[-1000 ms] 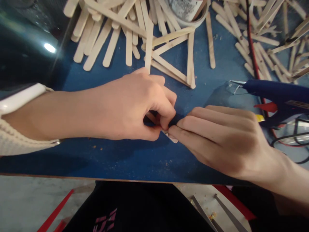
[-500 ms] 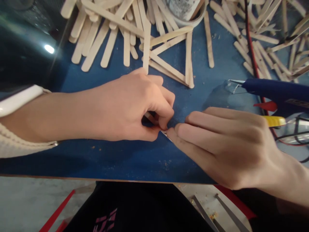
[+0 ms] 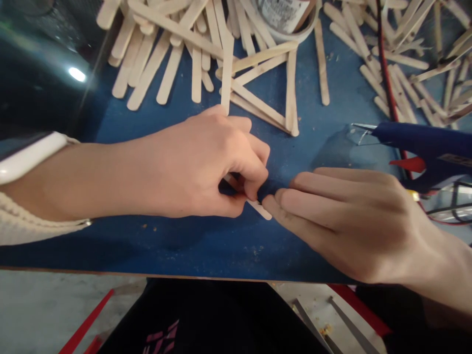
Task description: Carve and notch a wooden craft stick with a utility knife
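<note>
My left hand (image 3: 221,157) is closed in a pinch on a craft stick (image 3: 261,210), whose pale rounded end sticks out below the thumb. My fingers hide most of this stick. Just to the right, my right hand (image 3: 342,216) is closed, its fingertips near the stick's visible end. The yellow end of a tool (image 3: 413,195) shows behind this hand, and the rest is covered by it. Beyond my left hand lies a triangular frame of craft sticks (image 3: 258,104). One upright-pointing stick (image 3: 226,73) reaches down to my left knuckles.
Loose craft sticks (image 3: 147,73) are piled at the back left, with more sticks (image 3: 401,73) at the back right. A blue glue gun (image 3: 416,142) lies right, near a red cable (image 3: 385,64). A round container (image 3: 287,17) stands behind the frame. The blue table's edge (image 3: 221,279) is nearest me.
My right fingertips have drawn slightly away from my left hand, showing more of the stick's end. Less of the yellow tool shows behind my right hand. My left hand keeps its pinch.
</note>
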A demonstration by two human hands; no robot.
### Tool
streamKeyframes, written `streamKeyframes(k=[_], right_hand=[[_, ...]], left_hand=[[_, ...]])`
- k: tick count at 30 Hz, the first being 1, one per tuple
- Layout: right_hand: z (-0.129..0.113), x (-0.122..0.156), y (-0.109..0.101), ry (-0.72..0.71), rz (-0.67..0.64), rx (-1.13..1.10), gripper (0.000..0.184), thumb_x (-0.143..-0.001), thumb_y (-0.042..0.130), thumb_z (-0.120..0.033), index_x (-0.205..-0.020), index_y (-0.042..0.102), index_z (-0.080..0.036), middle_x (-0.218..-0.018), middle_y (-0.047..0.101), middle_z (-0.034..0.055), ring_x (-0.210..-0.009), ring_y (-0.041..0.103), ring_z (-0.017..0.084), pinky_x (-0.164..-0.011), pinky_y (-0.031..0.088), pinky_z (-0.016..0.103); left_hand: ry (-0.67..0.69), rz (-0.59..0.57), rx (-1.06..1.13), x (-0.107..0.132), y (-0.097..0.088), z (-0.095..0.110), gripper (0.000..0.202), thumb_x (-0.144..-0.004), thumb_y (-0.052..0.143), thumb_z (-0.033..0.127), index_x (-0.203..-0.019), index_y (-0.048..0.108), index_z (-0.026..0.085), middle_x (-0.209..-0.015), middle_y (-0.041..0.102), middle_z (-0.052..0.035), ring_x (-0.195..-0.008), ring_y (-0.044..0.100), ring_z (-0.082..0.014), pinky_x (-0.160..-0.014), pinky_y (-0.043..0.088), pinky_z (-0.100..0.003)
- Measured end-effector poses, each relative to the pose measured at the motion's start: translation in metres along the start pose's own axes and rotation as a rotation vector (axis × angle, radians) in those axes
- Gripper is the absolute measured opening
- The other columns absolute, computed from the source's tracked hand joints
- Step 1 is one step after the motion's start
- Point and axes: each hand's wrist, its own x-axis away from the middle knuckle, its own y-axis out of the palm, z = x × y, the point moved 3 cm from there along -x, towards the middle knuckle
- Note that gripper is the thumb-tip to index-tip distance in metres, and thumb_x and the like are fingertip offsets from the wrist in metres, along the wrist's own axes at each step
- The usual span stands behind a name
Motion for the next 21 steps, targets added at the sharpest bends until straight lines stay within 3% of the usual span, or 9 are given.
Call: streamKeyframes(k=[11, 16, 18, 21], right_hand=[[0.002, 0.005, -0.003, -0.018, -0.007, 0.002, 0.029, -0.106, 0.054, -0.006, -0.085, 0.069, -0.018, -0.085, 0.072, 0.0021, -0.066, 0.055, 0.014, -0.059, 0.043, 0.037], [0.009, 0.007, -0.001, 0.052, -0.016, -0.019, 0.026, -0.108, 0.058, -0.012, -0.086, 0.070, -0.018, -0.082, 0.072, 0.0014, -0.065, 0.057, 0.014, -0.058, 0.045, 0.037], [0.010, 0.008, 0.001, 0.052, -0.027, -0.012, 0.021, -0.108, 0.060, -0.013, -0.092, 0.072, -0.017, -0.086, 0.074, 0.0025, -0.069, 0.061, 0.016, -0.060, 0.046, 0.038], [0.012, 0.008, 0.002, 0.029, -0.006, 0.033, 0.012, -0.105, 0.064, -0.013, -0.100, 0.074, -0.014, -0.089, 0.075, 0.0031, -0.074, 0.064, 0.019, -0.063, 0.049, 0.039]], left_hand=[[-0.023, 0.007, -0.002, -0.001, 0.001, 0.000, 0.015, -0.084, 0.074, 0.021, -0.076, 0.079, 0.033, -0.087, 0.075, 0.0052, -0.088, 0.064, -0.0193, -0.101, 0.048, -0.039], [-0.038, -0.024, 0.023, 0.000, 0.001, -0.004, 0.014, -0.086, 0.073, 0.026, -0.076, 0.080, 0.034, -0.089, 0.076, 0.0034, -0.093, 0.067, -0.0211, -0.107, 0.050, -0.042], [-0.036, -0.031, 0.045, 0.000, -0.001, -0.003, 0.016, -0.090, 0.072, 0.029, -0.081, 0.083, 0.036, -0.093, 0.078, 0.0030, -0.095, 0.068, -0.0208, -0.103, 0.052, -0.039], [-0.060, -0.060, 0.078, 0.003, -0.016, 0.003, 0.023, -0.099, 0.067, 0.028, -0.106, 0.087, 0.037, -0.109, 0.080, 0.0020, -0.097, 0.070, -0.0178, -0.093, 0.054, -0.032]])
